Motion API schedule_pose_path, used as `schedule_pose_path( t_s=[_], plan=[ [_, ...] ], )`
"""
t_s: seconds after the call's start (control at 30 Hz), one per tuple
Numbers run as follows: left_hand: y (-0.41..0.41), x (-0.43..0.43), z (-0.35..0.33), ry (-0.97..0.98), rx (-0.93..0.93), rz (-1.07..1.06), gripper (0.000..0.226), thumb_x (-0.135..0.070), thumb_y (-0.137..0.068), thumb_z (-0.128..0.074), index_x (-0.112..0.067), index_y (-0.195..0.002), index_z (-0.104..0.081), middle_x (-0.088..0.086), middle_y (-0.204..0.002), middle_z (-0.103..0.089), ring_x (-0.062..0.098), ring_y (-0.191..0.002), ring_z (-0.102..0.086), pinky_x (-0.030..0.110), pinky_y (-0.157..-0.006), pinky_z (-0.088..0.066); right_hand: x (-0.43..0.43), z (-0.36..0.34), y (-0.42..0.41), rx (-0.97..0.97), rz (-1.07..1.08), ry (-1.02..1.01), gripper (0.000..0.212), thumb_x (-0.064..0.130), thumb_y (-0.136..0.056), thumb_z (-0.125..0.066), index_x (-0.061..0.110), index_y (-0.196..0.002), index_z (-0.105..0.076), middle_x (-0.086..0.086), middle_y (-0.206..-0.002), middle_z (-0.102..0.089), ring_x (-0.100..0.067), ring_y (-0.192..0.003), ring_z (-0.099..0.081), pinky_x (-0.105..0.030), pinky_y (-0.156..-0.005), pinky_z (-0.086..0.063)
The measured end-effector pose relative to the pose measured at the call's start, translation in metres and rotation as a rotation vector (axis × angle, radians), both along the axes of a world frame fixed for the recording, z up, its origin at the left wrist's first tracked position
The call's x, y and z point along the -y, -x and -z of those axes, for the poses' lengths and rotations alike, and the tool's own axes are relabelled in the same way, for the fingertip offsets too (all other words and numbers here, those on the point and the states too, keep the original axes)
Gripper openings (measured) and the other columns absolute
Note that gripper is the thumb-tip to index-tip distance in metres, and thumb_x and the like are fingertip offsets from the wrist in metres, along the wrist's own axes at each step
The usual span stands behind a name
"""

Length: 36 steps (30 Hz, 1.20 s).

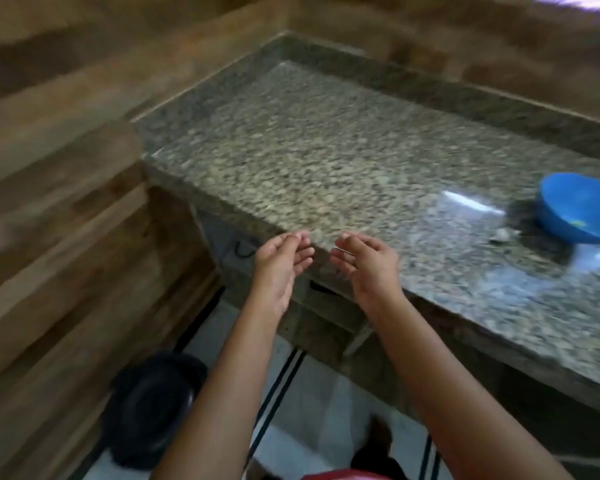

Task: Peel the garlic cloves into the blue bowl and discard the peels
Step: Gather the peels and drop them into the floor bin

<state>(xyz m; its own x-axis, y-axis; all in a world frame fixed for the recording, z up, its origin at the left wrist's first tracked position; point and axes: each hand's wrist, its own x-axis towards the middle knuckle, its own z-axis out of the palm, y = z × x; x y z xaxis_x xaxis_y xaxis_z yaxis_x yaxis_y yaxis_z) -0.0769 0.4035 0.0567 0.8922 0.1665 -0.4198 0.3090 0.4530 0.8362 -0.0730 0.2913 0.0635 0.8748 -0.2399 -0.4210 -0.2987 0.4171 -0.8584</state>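
- Wood-panelled walls enclose a speckled grey-brown polished granite counter whose raised stone lip runs along the far side.
- Your left hand and right hand hang above the counter's near left corner, palms facing, fingers loosely curved, apart from each other. Neither grips anything you could confirm through the blur.
- A round blue plastic bowl sits at the far right of the counter, tilted toward you. Its contents are too blurred to read.
- A small pale scrap lies just beside the bowl on its left; clove or peel cannot be told.
- Handling, as a judgement: cloves are light, firm and slick once bared, so pinch them across the middle. Dry peel is papery and drifts easily, so gather it in a cupped palm.
- A round black bin stands on the tiled floor, below and left of the corner; it is the likely place for peels.
- Mind the sharp counter edge under your wrists. Open stone stretches between your hands and the bowl.
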Motion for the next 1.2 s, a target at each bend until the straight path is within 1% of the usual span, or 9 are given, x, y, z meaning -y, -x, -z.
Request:
schedule_pose_path(
  t_s=[0.1, 0.33, 0.43, 0.53, 0.63, 0.8, 0.93, 1.07, 1.2],
  plan=[
    [-0.023, 0.084, -0.019, 0.028, 0.088, 0.18, 0.017, -0.012, -0.096, -0.048, -0.011, -0.085, -0.06, 0.002, -0.075, -0.06, 0.004, -0.057, -0.061, 0.014, -0.056, -0.051, 0.087, -0.018, -0.002, 0.061, 0.152, -0.028, 0.009, -0.003, -0.088, -0.056, 0.003, -0.082, -0.059, -0.008, -0.067, -0.059, -0.018, -0.06, -0.058, -0.023, -0.059, -0.053],
    [-0.047, 0.262, -0.026, 0.045, 0.084, 0.49, 0.017, -0.012, -0.095, -0.049, -0.01, -0.084, -0.061, 0.0, -0.069, -0.064, 0.005, -0.053, -0.061, 0.016, -0.057, -0.05, 0.259, -0.021, -0.008, 0.066, 0.31, 0.119, 0.008, 0.0, -0.087, -0.06, 0.004, -0.08, -0.062, -0.007, -0.067, -0.06, -0.017, -0.059, -0.057, -0.024, -0.059, -0.052],
    [-0.056, 0.308, -0.022, 0.017, 0.043, 0.546, 0.017, -0.01, -0.095, -0.049, -0.011, -0.082, -0.06, 0.001, -0.067, -0.063, 0.004, -0.05, -0.058, 0.014, -0.053, -0.048, 0.318, 0.001, -0.012, -0.026, 0.403, 0.33, 0.005, 0.003, -0.086, -0.063, 0.003, -0.081, -0.066, -0.005, -0.066, -0.06, -0.016, -0.059, -0.055, -0.028, -0.062, -0.053],
    [-0.062, 0.339, -0.015, -0.023, 0.017, 0.621, 0.017, -0.009, -0.095, -0.05, -0.011, -0.081, -0.059, 0.004, -0.072, -0.059, 0.002, -0.047, -0.056, 0.014, -0.051, -0.047, 0.364, 0.023, -0.013, -0.166, 0.43, 0.702, 0.016, 0.01, -0.082, -0.067, 0.001, -0.094, -0.07, -0.006, -0.076, -0.065, -0.02, -0.073, -0.061, -0.037, -0.078, -0.053],
    [-0.069, 0.356, -0.008, -0.087, 0.007, 0.689, 0.019, -0.009, -0.095, -0.049, -0.011, -0.079, -0.06, 0.004, -0.072, -0.059, 0.001, -0.043, -0.055, 0.013, -0.047, -0.045, 0.391, 0.034, -0.012, -0.279, 0.307, 0.947, 0.02, 0.008, -0.086, -0.061, 0.001, -0.103, -0.068, -0.014, -0.096, -0.069, -0.024, -0.087, -0.064, -0.028, -0.076, -0.046],
    [-0.081, 0.367, 0.003, -0.17, -0.013, 0.749, 0.019, -0.01, -0.095, -0.051, -0.01, -0.08, -0.062, 0.005, -0.073, -0.061, 0.008, -0.053, -0.054, 0.014, -0.047, -0.044, 0.41, 0.045, -0.016, -0.374, 0.15, 1.195, 0.021, 0.007, -0.085, -0.057, -0.001, -0.102, -0.068, -0.02, -0.104, -0.066, -0.032, -0.103, -0.058, -0.034, -0.089, -0.043],
    [-0.085, 0.369, 0.007, -0.196, -0.012, 0.774, 0.02, -0.01, -0.096, -0.049, -0.012, -0.08, -0.062, 0.005, -0.075, -0.061, 0.01, -0.059, -0.054, 0.013, -0.047, -0.046, 0.41, 0.047, -0.015, -0.358, 0.136, 1.258, 0.017, 0.012, -0.088, -0.057, 0.002, -0.094, -0.069, -0.015, -0.096, -0.065, -0.028, -0.096, -0.058, -0.03, -0.081, -0.042],
    [-0.087, 0.369, 0.007, -0.202, -0.006, 0.787, 0.016, -0.009, -0.096, -0.049, -0.009, -0.087, -0.062, 0.007, -0.081, -0.062, 0.012, -0.063, -0.056, 0.015, -0.051, -0.048, 0.405, 0.039, -0.012, -0.311, 0.208, 1.211, 0.012, 0.016, -0.091, -0.057, 0.007, -0.091, -0.064, -0.003, -0.096, -0.052, -0.013, -0.085, -0.048, -0.023, -0.074, -0.036],
    [-0.088, 0.369, 0.008, -0.208, -0.007, 0.798, 0.014, -0.011, -0.095, -0.05, -0.01, -0.089, -0.063, 0.007, -0.085, -0.064, 0.011, -0.066, -0.057, 0.017, -0.056, -0.05, 0.41, 0.043, -0.023, -0.369, 0.084, 1.199, 0.012, 0.018, -0.087, -0.064, 0.008, -0.09, -0.06, -0.01, -0.1, -0.057, -0.021, -0.087, -0.053, -0.026, -0.074, -0.039]
  ],
)
